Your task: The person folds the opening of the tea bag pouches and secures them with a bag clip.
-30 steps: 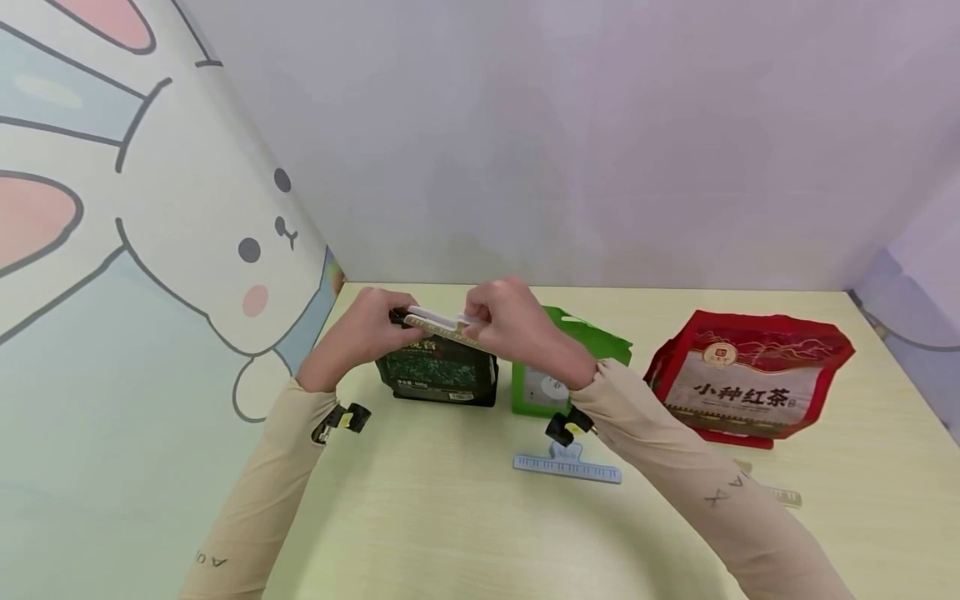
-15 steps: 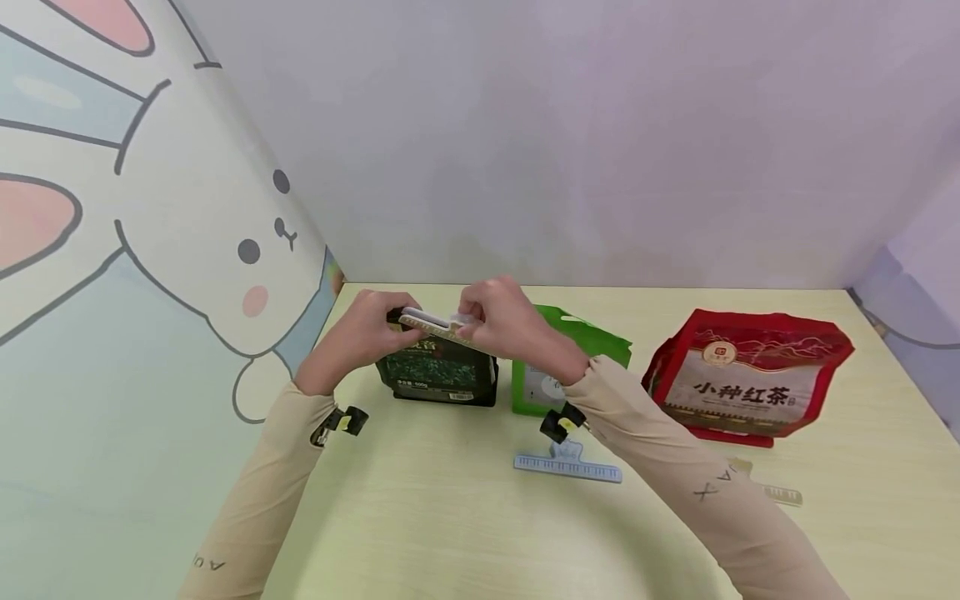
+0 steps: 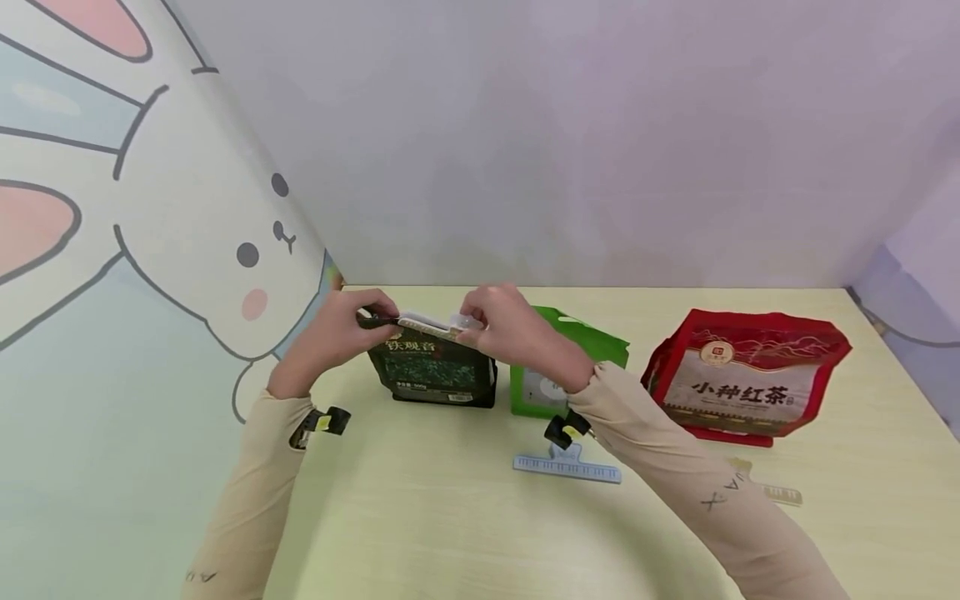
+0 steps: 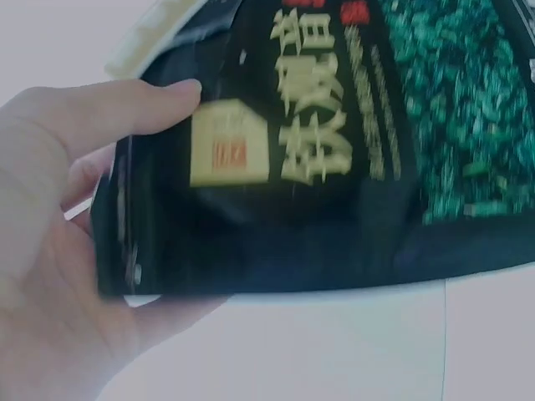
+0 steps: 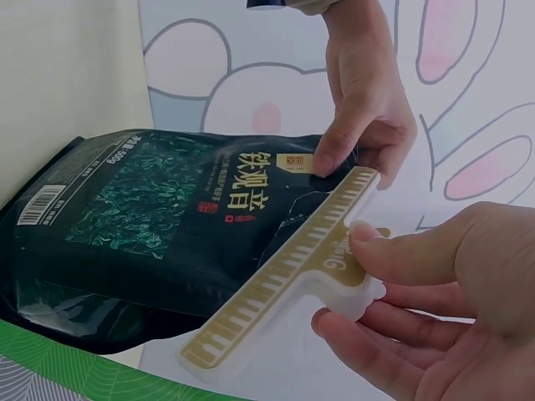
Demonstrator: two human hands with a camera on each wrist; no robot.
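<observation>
A black tea bag (image 3: 435, 375) with green leaves pictured on its front stands at the back left of the table. My left hand (image 3: 337, 333) pinches the top left corner of this bag; the left wrist view has the thumb (image 4: 167, 104) flat on the dark front panel. In my right hand (image 3: 513, 333) is a gold-and-white clip (image 5: 280, 276) with a piano-key pattern, its handle pinched between thumb and fingers. The clip's long bar lies slantwise along the bag's top edge, overlapping it in the right wrist view.
Right of the black bag stands a green bag (image 3: 536, 392), partly behind my right forearm. A red tea bag (image 3: 750, 375) stands farther right. A blue clip (image 3: 566, 467) lies in front, and a gold clip (image 3: 780, 494) lies partly hidden by my right sleeve.
My left hand has slid left and slightly down, off the clip's left end to the bag's corner, uncovering more of the bag's lettering. The right hand keeps its hold on the clip.
</observation>
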